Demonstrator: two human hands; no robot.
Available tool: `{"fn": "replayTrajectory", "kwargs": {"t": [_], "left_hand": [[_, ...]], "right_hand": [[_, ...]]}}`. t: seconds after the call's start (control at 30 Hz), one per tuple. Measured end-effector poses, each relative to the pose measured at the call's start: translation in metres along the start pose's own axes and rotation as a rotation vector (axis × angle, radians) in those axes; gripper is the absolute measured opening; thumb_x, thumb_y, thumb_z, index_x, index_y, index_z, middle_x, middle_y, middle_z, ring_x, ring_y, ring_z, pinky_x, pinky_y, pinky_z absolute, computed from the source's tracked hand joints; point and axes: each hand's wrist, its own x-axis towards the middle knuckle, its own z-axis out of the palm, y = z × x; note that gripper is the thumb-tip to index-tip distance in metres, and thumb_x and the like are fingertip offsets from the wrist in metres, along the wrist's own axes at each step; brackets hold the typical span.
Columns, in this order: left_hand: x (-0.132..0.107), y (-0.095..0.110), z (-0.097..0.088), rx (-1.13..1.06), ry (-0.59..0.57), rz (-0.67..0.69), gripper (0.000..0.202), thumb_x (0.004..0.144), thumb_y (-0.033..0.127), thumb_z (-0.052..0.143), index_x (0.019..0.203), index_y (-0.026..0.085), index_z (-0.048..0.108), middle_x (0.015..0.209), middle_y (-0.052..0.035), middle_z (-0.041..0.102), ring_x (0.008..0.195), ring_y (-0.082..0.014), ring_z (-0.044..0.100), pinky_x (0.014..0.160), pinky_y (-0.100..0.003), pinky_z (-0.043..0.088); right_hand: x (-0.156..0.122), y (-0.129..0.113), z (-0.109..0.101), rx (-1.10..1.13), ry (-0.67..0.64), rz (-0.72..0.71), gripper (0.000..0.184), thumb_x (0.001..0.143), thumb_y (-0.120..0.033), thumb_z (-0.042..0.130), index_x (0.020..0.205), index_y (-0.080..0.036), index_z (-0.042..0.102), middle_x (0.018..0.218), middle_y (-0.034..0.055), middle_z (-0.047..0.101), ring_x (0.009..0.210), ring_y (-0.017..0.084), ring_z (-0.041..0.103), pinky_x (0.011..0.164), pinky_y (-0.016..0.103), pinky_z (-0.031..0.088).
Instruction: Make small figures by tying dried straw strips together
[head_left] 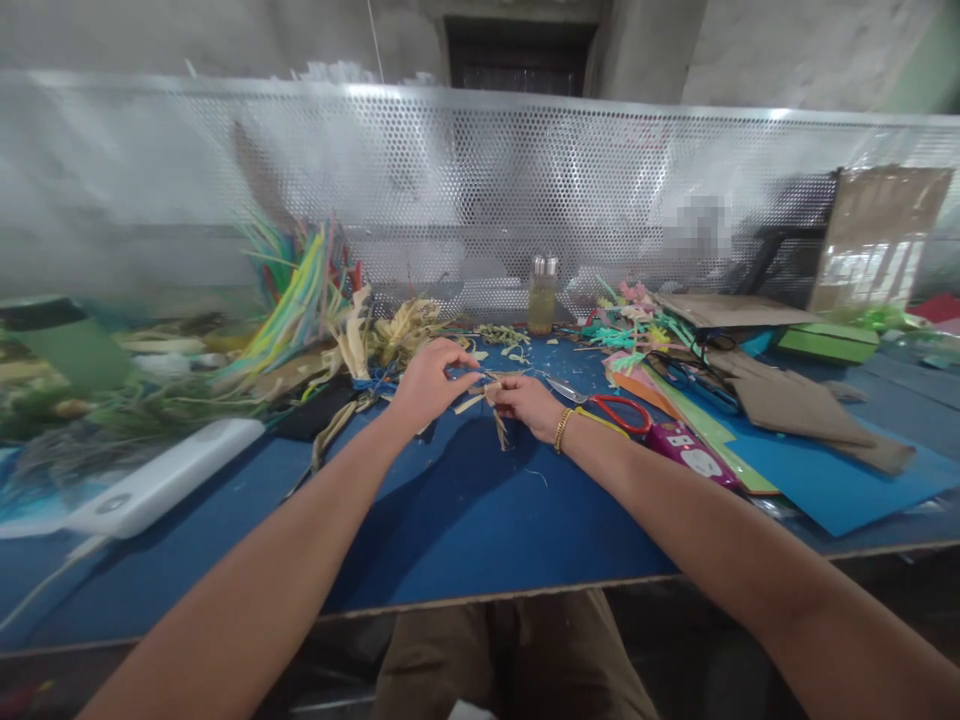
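Observation:
My right hand (531,402), with a gold bracelet (562,430) at its wrist, is closed on a dried husk strip (501,428) that hangs down below the fingers. Close by on the left, my left hand (435,382) has thumb and forefinger brought together in a pinch at the strip's upper end. Whatever lies between those fingertips is too small to make out. Just right of my right hand lie red-handled scissors (619,412), blades pointing away to the left. Small pale scraps lie on the blue tabletop (480,540) around my hands.
Left stand a bundle of coloured stems (289,300), dried husks (409,325) and a white power strip (169,475). A glass bottle (542,295) stands before the perforated metal screen (465,180). Right lie a purple packet (690,452), blue sheets (840,500) and cardboard pieces (799,405).

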Motion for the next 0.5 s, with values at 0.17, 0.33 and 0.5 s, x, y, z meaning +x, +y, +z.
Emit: {"fn": "replayTrajectory", "kwargs": {"t": [0.17,0.33,0.5], "left_hand": [[0.001,0.009,-0.001,0.148,-0.052,0.096,0.012,0.077,0.03,0.064,0.076,0.022,0.072,0.096,-0.006,0.062,0.096,-0.0223,0.056,0.088,-0.038,0.045],[0.001,0.011,-0.002,0.202,-0.066,0.112,0.01,0.075,0.023,0.06,0.069,0.019,0.067,0.094,-0.0065,0.062,0.094,-0.0225,0.057,0.09,-0.038,0.044],[0.001,0.002,0.001,0.174,0.003,0.029,0.009,0.076,0.023,0.057,0.071,0.018,0.063,0.089,-0.006,0.061,0.086,-0.0203,0.056,0.082,-0.035,0.045]], "right_hand": [[0.0,0.0,0.001,-0.009,-0.006,-0.007,0.024,0.053,-0.026,0.081,0.065,-0.016,0.063,0.063,-0.0021,0.058,0.061,0.008,0.05,0.062,0.023,0.043],[-0.002,0.0,0.001,-0.039,-0.024,-0.034,0.019,0.056,-0.024,0.077,0.068,-0.016,0.066,0.065,-0.0023,0.059,0.062,0.008,0.051,0.062,0.023,0.042],[-0.002,-0.001,0.001,-0.049,-0.042,-0.021,0.016,0.058,-0.023,0.077,0.068,-0.016,0.066,0.065,-0.0019,0.06,0.062,0.008,0.051,0.063,0.023,0.042]]}}
